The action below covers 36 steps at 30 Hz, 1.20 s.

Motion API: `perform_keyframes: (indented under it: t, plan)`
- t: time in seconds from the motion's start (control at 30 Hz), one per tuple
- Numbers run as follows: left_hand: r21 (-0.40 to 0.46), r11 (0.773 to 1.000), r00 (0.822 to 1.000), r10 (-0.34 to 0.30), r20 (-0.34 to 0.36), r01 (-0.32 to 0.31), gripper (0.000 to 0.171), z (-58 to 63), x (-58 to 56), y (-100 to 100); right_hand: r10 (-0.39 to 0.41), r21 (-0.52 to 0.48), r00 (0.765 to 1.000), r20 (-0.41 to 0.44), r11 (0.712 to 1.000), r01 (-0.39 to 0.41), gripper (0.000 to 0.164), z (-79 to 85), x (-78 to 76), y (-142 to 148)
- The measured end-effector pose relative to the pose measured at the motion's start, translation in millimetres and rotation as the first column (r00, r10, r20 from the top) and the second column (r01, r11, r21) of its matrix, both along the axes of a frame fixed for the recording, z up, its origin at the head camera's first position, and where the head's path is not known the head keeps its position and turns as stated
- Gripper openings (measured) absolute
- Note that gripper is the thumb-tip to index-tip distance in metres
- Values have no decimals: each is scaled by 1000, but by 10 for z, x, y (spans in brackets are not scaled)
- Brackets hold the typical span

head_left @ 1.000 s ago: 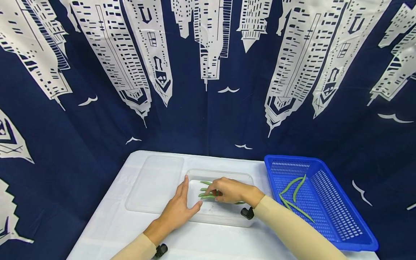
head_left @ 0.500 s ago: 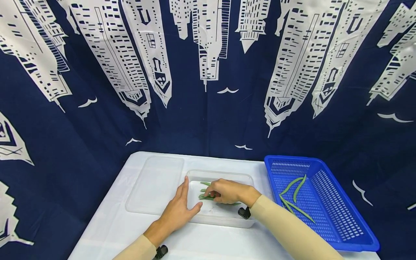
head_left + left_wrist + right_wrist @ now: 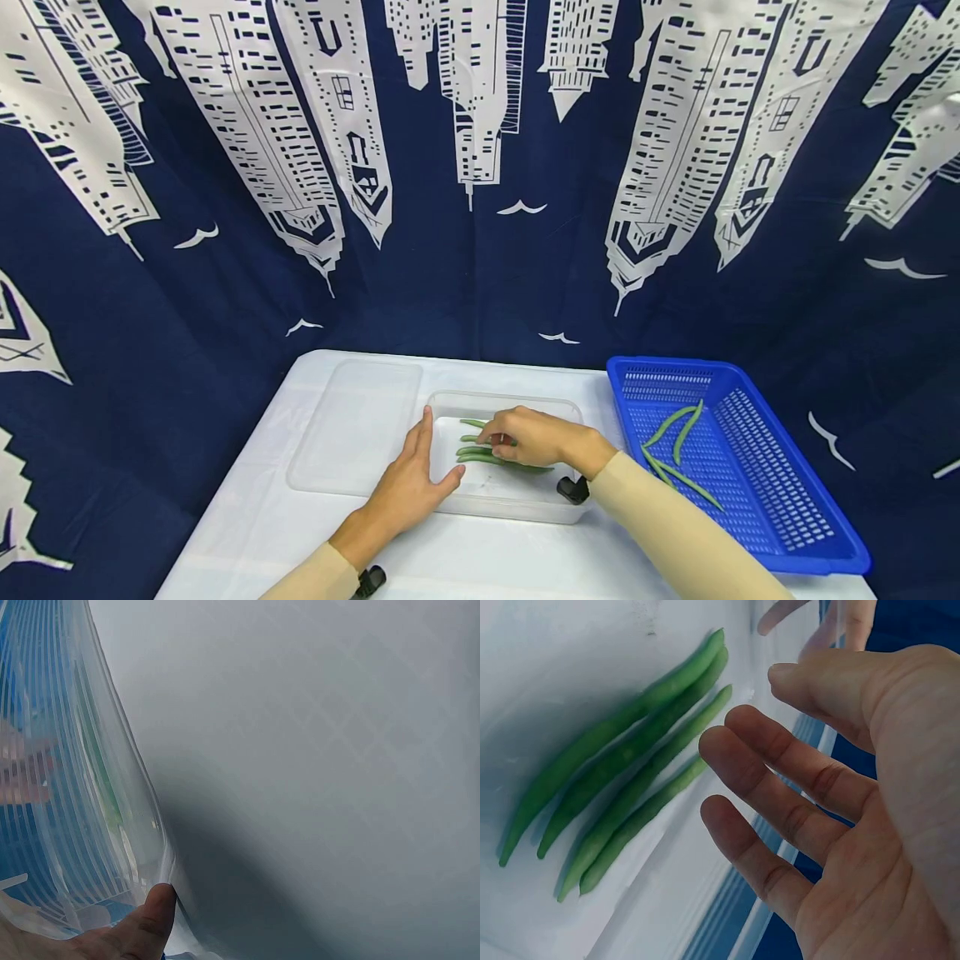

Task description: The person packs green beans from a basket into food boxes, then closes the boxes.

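Note:
Several green beans (image 3: 472, 457) lie side by side on the floor of a clear plastic container (image 3: 517, 508). My right hand (image 3: 528, 437) hovers over them. In the right wrist view its loosely bent fingers (image 3: 735, 761) hold nothing, their tips close to the ends of the beans (image 3: 615, 757). At the container's left end rests my left hand (image 3: 408, 487), fingers straight and thumb spread apart along the near corner. The left wrist view shows that thumb (image 3: 154, 919) against the ribbed clear wall (image 3: 105, 795). From the head, the right hand hides part of the beans.
A blue plastic basket (image 3: 776, 467) stands at the table's right side, with several more green beans (image 3: 686, 433) in it. Left of the container lies a flat translucent lid (image 3: 360, 425) on the white table (image 3: 247, 533). A patterned blue cloth (image 3: 480, 283) hangs behind.
My right hand has let go of the beans and drawn slightly up and away from the front ones, which now lie close together. The left hand has stayed at the container's end.

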<state>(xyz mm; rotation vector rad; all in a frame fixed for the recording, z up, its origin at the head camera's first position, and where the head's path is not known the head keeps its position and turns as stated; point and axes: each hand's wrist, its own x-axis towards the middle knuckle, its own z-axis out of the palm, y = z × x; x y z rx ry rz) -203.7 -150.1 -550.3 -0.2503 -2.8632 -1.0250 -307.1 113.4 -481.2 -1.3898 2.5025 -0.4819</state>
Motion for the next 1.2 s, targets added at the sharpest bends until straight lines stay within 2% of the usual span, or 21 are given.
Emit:
perform_keyframes:
  t: [0.17, 0.33, 0.57, 0.73, 0.93, 1.07, 1.2]
  plan:
    - [7, 1000, 1000, -6, -4, 6, 115, 5, 41, 30, -11, -28, 1000, -8, 1000, 11, 27, 82, 74, 115]
    - [11, 1000, 1000, 5, 30, -5, 115, 20, 59, 19, -27, -56, 1000, -15, 998, 26, 29, 195, 116, 235]
    - [11, 1000, 999, 16, 39, -17, 115, 24, 9, -26, -82, -84, 996, -42, 993, 78, 29, 343, 140, 479]
    - [22, 1000, 999, 8, 54, -10, 117, 1, -28, -26, -159, -110, 985, -65, 982, 152, 31, 398, 168, 792]
    - [24, 1000, 997, -3, 75, 1, 118, -22, -28, 0, -282, -170, 954, -102, 950, 262, 30, 430, 203, 1219]
    - [26, 1000, 997, -11, 71, 9, 118, -8, -11, 19, -386, -201, 917, -105, 911, 360, 28, 459, 216, 1504]
    - [26, 1000, 998, -19, 63, 17, 116, 12, 10, 33, -455, -221, 880, -135, 880, 421, 27, 434, 220, 1788]
